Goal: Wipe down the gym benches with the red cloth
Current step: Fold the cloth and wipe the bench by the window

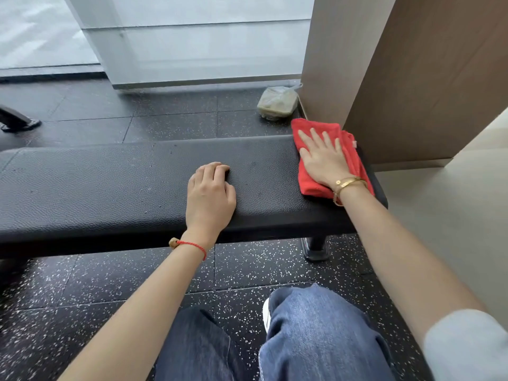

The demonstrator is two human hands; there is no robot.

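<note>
- Red cloth (324, 138) is lying bunched flat on the right end of the black bench (110, 188), its far corner hanging a little past the far edge of the pad.
- Right hand (323, 158) is pressing down on the cloth with fingers straight and spread, palm flat; it is gripping nothing, and a gold bracelet (349, 182) is sitting at its wrist.
- Left hand (210, 193) is resting on the bare pad, well apart from the cloth and nearer the middle of the bench, its fingers curling under at the tips and holding nothing.
- A red string bracelet (189, 244) is circling the left wrist, just over the near edge of the pad.
- The bench is running left to right across the scene, its textured top showing faint marks, and one black foot (316, 250) is standing on the floor under the right end.
- The speckled dark floor (110, 284) is spreading near and far of the bench.
- Blue jeans (316, 339) are filling the near edge, with a white shoe (266, 314) peeking out between the legs.
- A bagged container (277, 103) is sitting on the floor beyond the bench, beside the brown wall panel (426, 78) on the right.
- A frosted glass partition (192, 45) is standing at the far side.
</note>
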